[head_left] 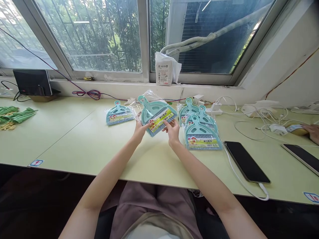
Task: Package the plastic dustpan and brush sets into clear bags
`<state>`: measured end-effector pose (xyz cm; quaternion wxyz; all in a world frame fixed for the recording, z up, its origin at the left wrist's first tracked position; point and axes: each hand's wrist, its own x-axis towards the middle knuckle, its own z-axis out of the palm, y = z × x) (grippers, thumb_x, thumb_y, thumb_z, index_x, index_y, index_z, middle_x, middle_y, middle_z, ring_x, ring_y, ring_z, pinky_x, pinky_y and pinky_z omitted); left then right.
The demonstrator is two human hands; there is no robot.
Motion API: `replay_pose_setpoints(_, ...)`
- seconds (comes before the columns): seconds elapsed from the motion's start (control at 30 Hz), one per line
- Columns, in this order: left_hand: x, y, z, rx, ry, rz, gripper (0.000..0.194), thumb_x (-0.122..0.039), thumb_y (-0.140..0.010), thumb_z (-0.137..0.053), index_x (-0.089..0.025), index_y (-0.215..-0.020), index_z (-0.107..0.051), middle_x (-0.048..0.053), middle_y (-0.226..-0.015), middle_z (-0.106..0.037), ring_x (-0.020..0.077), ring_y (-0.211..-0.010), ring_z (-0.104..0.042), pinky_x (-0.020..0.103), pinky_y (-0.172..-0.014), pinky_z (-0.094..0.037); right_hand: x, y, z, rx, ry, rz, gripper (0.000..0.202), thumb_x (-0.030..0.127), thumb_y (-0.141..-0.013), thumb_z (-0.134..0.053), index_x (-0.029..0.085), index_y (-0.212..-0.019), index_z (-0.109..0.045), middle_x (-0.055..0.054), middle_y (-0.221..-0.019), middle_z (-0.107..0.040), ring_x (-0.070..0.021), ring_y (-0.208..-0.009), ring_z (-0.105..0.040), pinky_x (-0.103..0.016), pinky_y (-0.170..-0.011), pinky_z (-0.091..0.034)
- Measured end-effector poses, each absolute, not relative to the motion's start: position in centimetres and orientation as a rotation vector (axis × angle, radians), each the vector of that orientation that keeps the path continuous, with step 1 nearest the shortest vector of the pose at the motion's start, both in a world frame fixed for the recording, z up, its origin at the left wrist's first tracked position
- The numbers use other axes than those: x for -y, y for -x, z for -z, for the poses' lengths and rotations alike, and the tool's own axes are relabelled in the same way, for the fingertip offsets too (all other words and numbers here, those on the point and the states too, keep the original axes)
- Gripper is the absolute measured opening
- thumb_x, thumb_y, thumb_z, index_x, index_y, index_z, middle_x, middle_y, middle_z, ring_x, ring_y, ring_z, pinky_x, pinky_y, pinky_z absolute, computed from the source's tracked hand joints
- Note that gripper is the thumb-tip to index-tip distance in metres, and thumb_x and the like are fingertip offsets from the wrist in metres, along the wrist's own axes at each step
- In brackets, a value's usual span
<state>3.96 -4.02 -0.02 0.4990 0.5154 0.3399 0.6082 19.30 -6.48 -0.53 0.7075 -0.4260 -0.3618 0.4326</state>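
A teal dustpan-and-brush set (pixel 159 114) in clear plastic, with a yellow-green label, is held up over the table between both hands, tilted. My left hand (pixel 141 128) grips its lower left edge. My right hand (pixel 172 128) pinches it at the lower right, the thumb on the label. One more wrapped set (pixel 119 114) lies on the table to the left. On the right, several wrapped sets overlap, the front one (pixel 203 136) lying nearest the table's front edge.
A black phone (pixel 246 161) with a white cable lies at right on the pale green table (pixel 74 146). Further right are tangled white cables, a second phone (pixel 302 157) and another person's hand (pixel 311 132). Green bundles (pixel 20 115) and a tablet (pixel 32 82) stand left.
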Motion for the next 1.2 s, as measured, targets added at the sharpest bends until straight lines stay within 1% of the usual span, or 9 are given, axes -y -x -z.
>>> replay_pose_setpoints(0.13,3.9,-4.0,0.3,-0.861,-1.383,-1.487,0.104,-0.027,-0.061,-0.081,-0.029,-0.148,-0.024,0.009,-0.14,-0.048,0.0296,-0.134,-0.044,0.044,-0.115,-0.031,6.3,-19.7,0.6,0.8,0.955,-1.052,0.033,0.038,-0.068,-0.072,0.022,-0.094,-0.058,0.005,-0.073,-0.062,-0.0039,-0.039,-0.041,-0.024,-0.044,-0.032)
replay_pose_setpoints(0.27,3.9,-4.1,0.6,-0.861,-1.421,-1.465,0.107,-0.033,-0.062,-0.082,-0.029,-0.148,-0.02,0.01,-0.144,-0.043,0.0303,-0.137,-0.039,0.046,-0.115,-0.031,6.0,-20.0,0.9,0.779,0.973,-1.079,0.031,0.037,-0.067,-0.07,0.023,-0.092,-0.06,0.004,-0.083,-0.065,-0.0028,-0.042,-0.034,-0.025,-0.045,-0.029)
replay_pose_setpoints(0.33,3.9,-4.2,0.7,-0.863,-1.426,-1.455,0.107,-0.037,-0.061,-0.083,-0.028,-0.147,-0.02,0.012,-0.146,-0.04,0.0308,-0.138,-0.037,0.047,-0.115,-0.031,5.7,-20.2,1.1,0.757,0.989,-1.078,0.029,0.036,-0.066,-0.07,0.023,-0.09,-0.061,0.002,-0.091,-0.067,-0.0044,-0.049,-0.04,-0.024,-0.048,-0.031)
replay_pose_setpoints(0.43,3.9,-4.3,0.7,-0.852,-1.454,-1.451,0.109,-0.042,-0.06,-0.084,-0.028,-0.146,-0.02,0.013,-0.148,-0.036,0.0312,-0.138,-0.037,0.047,-0.114,-0.033,5.2,-20.3,1.4,0.738,0.977,-1.063,0.031,0.033,-0.062,-0.072,0.023,-0.089,-0.061,0.001,-0.098,-0.069,-0.0106,-0.072,-0.054,-0.023,-0.057,-0.035)
replay_pose_setpoints(0.53,3.9,-4.4,0.7,-0.834,-1.474,-1.45,0.109,-0.045,-0.059,-0.085,-0.029,-0.144,-0.019,0.013,-0.147,-0.038,0.0308,-0.138,-0.038,0.046,-0.113,-0.034,4.8,-20.3,1.5,0.717,0.894,-1.08,0.033,0.031,-0.06,-0.073,0.023,-0.09,-0.061,0.0,-0.101,-0.069,-0.0147,-0.087,-0.058,-0.025,-0.067,-0.042)
replay_pose_setpoints(0.67,3.9,-4.4,0.7,-0.835,-1.479,-1.451,0.106,-0.045,-0.059,-0.085,-0.027,-0.142,-0.022,0.014,-0.146,-0.04,0.0309,-0.138,-0.038,0.046,-0.114,-0.033,4.8,-20.0,1.6,0.674,0.78,-1.118,0.034,0.028,-0.062,-0.072,0.022,-0.094,-0.061,-0.002,-0.1,-0.07,-0.0174,-0.096,-0.062,-0.031,-0.085,-0.048)
replay_pose_setpoints(0.83,4.1,-4.5,0.7,-0.815,-1.38,-1.447,0.106,-0.041,-0.057,-0.087,-0.026,-0.141,-0.024,0.014,-0.142,-0.044,0.0311,-0.135,-0.042,0.047,-0.113,-0.035,5.2,-19.8,1.5,0.752,0.786,-1.065,0.038,0.03,-0.068,-0.072,0.022,-0.102,-0.059,-0.002,-0.105,-0.069,-0.0169,-0.103,-0.063,-0.033,-0.095,-0.048)
replay_pose_setpoints(1.0,4.6,-4.7,0.7,-0.805,-1.342,-1.45,0.101,-0.036,-0.06,-0.085,-0.027,-0.143,-0.028,0.011,-0.138,-0.048,0.0303,-0.134,-0.043,0.047,-0.112,-0.037,5.5,-19.8,1.2,0.734,0.764,-1.103,0.041,0.028,-0.069,-0.074,0.025,-0.106,-0.056,-0.001,-0.106,-0.069,-0.0164,-0.103,-0.064,-0.033,-0.094,-0.052)
replay_pose_setpoints(1.2,4.8,-4.7,0.4,-0.827,-1.307,-1.468,0.106,-0.035,-0.059,-0.087,-0.026,-0.145,-0.026,0.011,-0.137,-0.048,0.0307,-0.133,-0.044,0.047,-0.112,-0.036,5.8,-19.7,0.7,0.667,0.639,-1.261,0.044,0.021,-0.071,-0.07,0.03,-0.111,-0.054,0.003,-0.108,-0.069,-0.0134,-0.1,-0.066,-0.029,-0.087,-0.056)
